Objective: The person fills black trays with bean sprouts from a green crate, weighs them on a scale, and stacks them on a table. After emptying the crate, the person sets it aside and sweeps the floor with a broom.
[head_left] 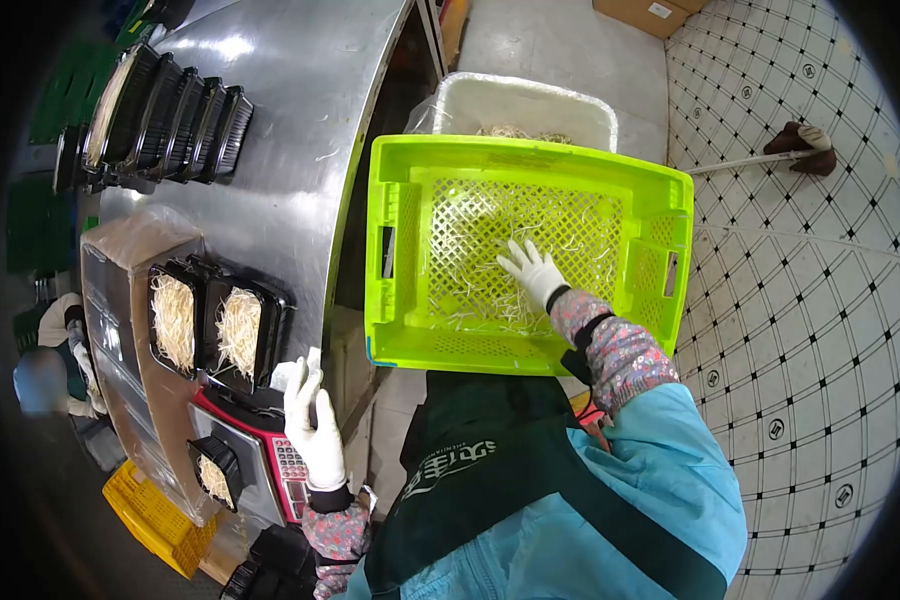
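Observation:
My right hand, in a white glove, reaches into a lime-green plastic crate. Its fingers are spread over the perforated bottom, where thin pale strands that look like bean sprouts lie scattered. My left hand, also gloved in white, is beside the steel table's edge with its fingers stretched out. Close to it are a red scale with a keypad and a black tray of sprouts. Another filled black tray stands alongside. A smaller black tray with sprouts rests on the scale.
Stacked black trays stand on the steel table. A cardboard box is along its far side, with a yellow crate below. Behind the green crate sits a whitish tub. Another person is at the far left.

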